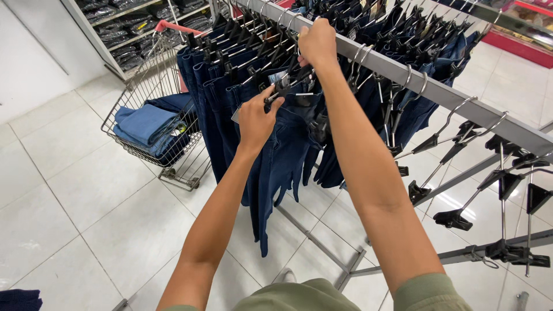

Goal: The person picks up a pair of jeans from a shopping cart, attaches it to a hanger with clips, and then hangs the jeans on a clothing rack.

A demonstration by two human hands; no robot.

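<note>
Item: dark jeans (282, 155) on a clip hanger (288, 86), at the metal rail (403, 72) of a clothes rack; the pair hangs straight below both hands, legs down toward the tiled floor (75, 196).

Left hand (258, 118): arm stretched forward and up; fingers pinched together on the hanger's clip at the waistband, thumb on top.

Right hand (317, 43): arm reaching higher and further out, wrist bent; fingers closed around the hanger's hook just where it meets the rail; whether the hook sits fully over the rail cannot be told, as the hand covers it.

Progress, as judged: a dense row of hung jeans (219, 75) fills the rail to the left of the hands, so much of the hanging looks done; to the right of the right hand several empty clip hangers (461, 138) dangle bare; beyond the left hand a wire shopping cart (150, 75) holds a stack of folded jeans (147, 126), lighter blue on top, so more appears to remain.

Also noted: shelves of packed clothes (115, 23) behind the cart.
</note>
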